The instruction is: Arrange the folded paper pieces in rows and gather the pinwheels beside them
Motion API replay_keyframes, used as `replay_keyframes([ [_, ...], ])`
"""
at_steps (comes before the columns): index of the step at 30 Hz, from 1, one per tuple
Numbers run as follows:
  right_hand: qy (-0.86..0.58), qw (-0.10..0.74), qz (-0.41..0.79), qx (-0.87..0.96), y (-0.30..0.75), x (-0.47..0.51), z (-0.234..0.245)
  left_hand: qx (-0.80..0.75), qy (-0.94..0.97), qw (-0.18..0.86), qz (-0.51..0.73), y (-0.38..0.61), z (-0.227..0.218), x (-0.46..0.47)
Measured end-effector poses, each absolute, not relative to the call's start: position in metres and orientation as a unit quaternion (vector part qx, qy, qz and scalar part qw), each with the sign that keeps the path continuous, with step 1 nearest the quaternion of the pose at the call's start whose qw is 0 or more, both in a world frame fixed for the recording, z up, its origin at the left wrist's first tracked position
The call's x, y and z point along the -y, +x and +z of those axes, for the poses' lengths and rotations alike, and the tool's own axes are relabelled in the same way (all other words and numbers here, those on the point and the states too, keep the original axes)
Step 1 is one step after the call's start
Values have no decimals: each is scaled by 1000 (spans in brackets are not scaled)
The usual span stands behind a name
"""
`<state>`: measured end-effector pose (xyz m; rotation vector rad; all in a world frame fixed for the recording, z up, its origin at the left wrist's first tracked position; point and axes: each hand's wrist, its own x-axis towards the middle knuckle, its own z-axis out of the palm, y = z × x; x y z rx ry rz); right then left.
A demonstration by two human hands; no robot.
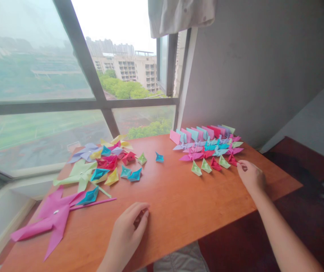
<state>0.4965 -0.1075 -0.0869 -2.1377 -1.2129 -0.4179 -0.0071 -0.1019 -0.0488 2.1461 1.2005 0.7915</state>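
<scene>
My left hand (129,230) rests loosely curled on the front of the wooden table (175,200), with a small gap between thumb and fingers and nothing held. At the right, the fingertips of my right hand (251,175) pinch the edge of a red paper boat (232,160). That boat is at the right end of a row with a green paper boat (224,162), another red boat (215,164) and two more green ones. Alone near the table's middle lies a blue paper boat (159,157).
Behind the boats stand rows of paper cranes (194,155) and upright folded papers (200,132). On the left lie loose boats, such as a yellow one (112,176), and paper pinwheels, including a pink one (55,211). A window (102,104) and grey wall (235,75) border the table.
</scene>
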Motion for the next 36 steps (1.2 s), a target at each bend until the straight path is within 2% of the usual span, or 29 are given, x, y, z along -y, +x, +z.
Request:
replay_keyframes([
  [10, -813, 324, -164, 455, 494, 108, -85, -448, 797, 276, 298, -7, -47, 103],
  [16, -792, 345, -240, 442, 485, 112, -80, -449, 787, 289, 310, -5, -42, 103],
  [19, -762, 354, -241, 486, 461, 115, -72, -460, 778, 275, 327, -8, -36, 97],
  [22, -714, 392, -200, 544, 419, 117, -63, -488, 776, 220, 335, -15, -29, 81],
  [25, -672, 425, -110, 596, 368, 120, -55, -532, 774, 129, 319, -21, -21, 60],
  [30, -609, 439, 46, 659, 299, 126, -50, -585, 782, -12, 215, -21, -9, 36],
  [36, -588, 445, 123, 664, 266, 134, -58, -578, 799, -31, 162, -18, -12, 31],
])
